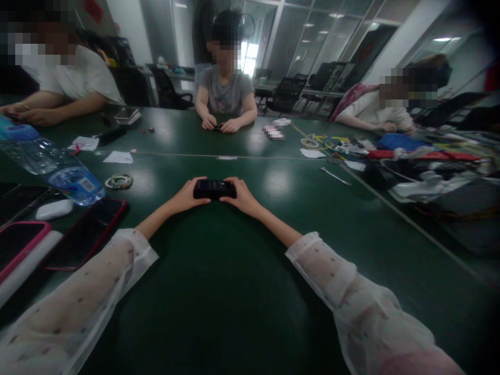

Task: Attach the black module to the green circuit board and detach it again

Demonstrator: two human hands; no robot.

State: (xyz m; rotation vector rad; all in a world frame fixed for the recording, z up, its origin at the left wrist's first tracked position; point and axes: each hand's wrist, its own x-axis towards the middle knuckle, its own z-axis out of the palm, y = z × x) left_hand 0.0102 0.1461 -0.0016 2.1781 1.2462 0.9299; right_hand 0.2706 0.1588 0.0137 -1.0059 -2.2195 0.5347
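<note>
Between my two hands is a small black handheld device (pixel 214 189) with a dark screen on its upper face; its exact kind is unclear. My left hand (pixel 188 196) grips its left end, fingers behind and thumb at the near side. On the opposite end, my right hand (pixel 242 197) holds it the same way. Both forearms reach forward over the dark green table (pixel 226 281), in sheer white dotted sleeves. A beaded bracelet (pixel 119 181) lies left of my left hand.
At the left are a tilted plastic water bottle (pixel 74 174), a red-edged phone (pixel 89 234), a white earbud case (pixel 54 209) and a pink-cased phone (pixel 19 245). A wrench (pixel 336 176), cables (pixel 328 143) and a cluttered pile (pixel 433 179) lie right. Several people sit around the table.
</note>
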